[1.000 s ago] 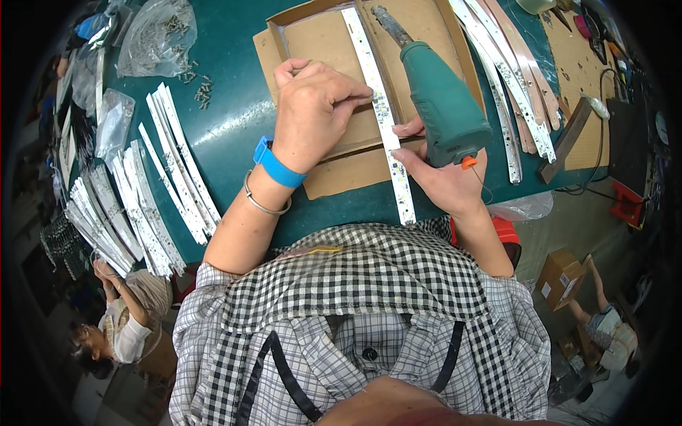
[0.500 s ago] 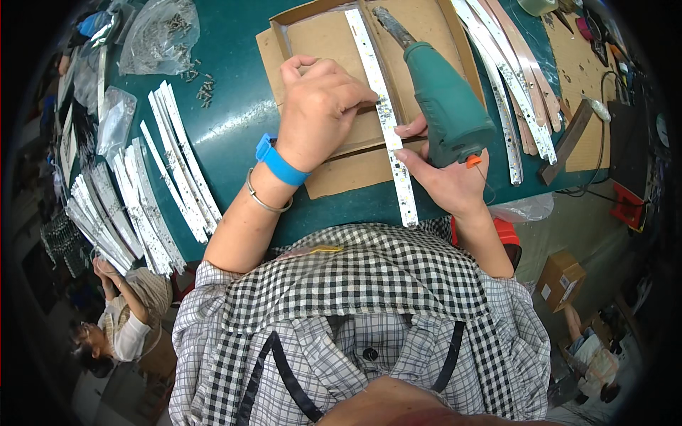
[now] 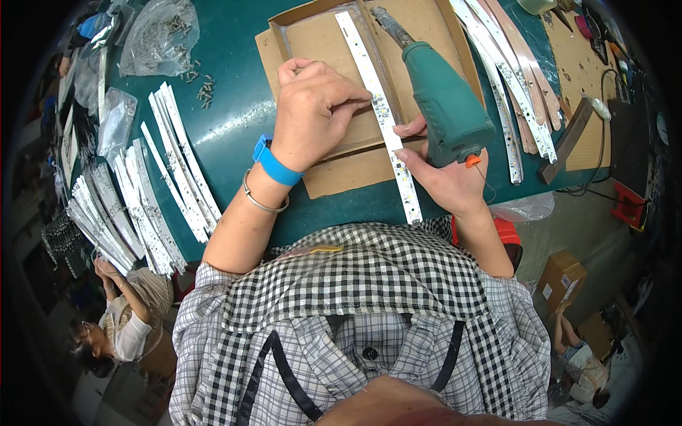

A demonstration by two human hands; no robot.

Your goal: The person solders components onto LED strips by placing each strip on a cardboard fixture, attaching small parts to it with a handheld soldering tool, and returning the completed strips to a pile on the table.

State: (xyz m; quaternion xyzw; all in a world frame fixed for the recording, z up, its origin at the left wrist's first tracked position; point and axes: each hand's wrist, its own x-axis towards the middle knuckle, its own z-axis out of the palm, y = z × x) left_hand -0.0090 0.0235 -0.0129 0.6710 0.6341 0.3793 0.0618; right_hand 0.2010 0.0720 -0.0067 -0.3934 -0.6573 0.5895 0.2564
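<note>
A long white LED strip board (image 3: 389, 131) slants across the middle, over a shallow cardboard tray (image 3: 323, 44). My right hand (image 3: 455, 181) pinches its lower half between thumb and finger. Directly over that hand lies a green tool (image 3: 447, 99) with a metal tip pointing up and away; the hand's other fingers are hidden beneath it, so I cannot tell whether they grip it. My left hand (image 3: 320, 106) is closed, thumb and forefinger pinched together at the board's left edge. Whatever small thing may be between those fingertips is too small to make out.
More white LED boards (image 3: 181, 163) lie in bundles on the left of the green table (image 3: 238, 92). Beyond them sits a clear bag (image 3: 160, 35) of small parts, some spilled out. Boards and copper-coloured strips (image 3: 522, 57) lie at right. Other people work at both lower sides.
My left hand has shifted slightly left. The board has turned a little, its far end moving left and its near end right. At lower right, another person has changed position.
</note>
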